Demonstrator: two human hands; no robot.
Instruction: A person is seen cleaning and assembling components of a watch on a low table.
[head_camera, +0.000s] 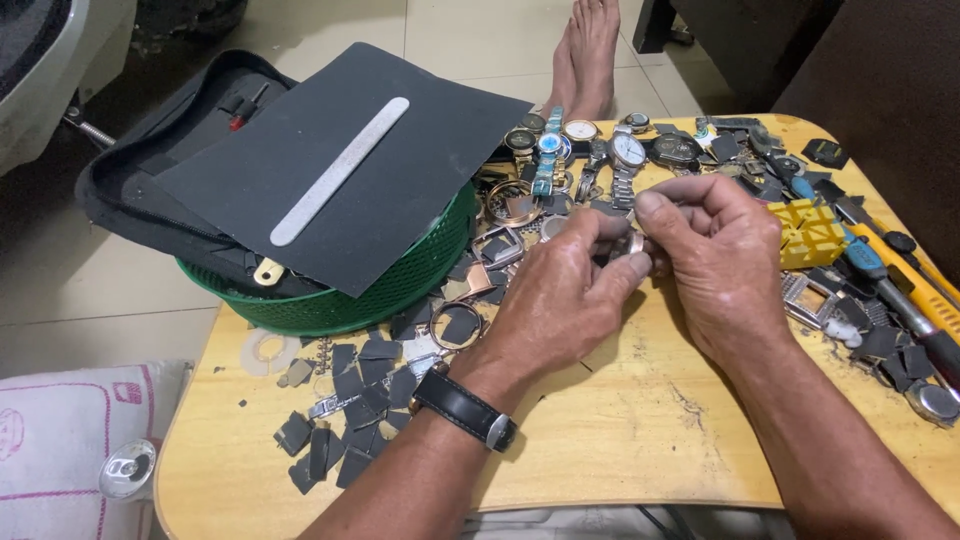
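Note:
My left hand (560, 295) and my right hand (715, 255) meet above the middle of a small wooden table (620, 440). Both pinch a small metal watch part (636, 243) between their fingertips; most of it is hidden by the fingers. A black-strapped wristwatch (465, 408) sits on my left wrist. Just beyond the hands lie several wristwatches (600, 150) and empty watch cases (498, 245).
A green basket (380, 290) at the table's left holds a black zip case (150, 170), a dark abrasive sheet (340, 160) and a metal file (340, 172). Dark strap pieces (350, 420) litter the front left. A yellow plastic holder (808, 232) and screwdrivers (900, 290) lie right. A bare foot (588, 50) rests beyond.

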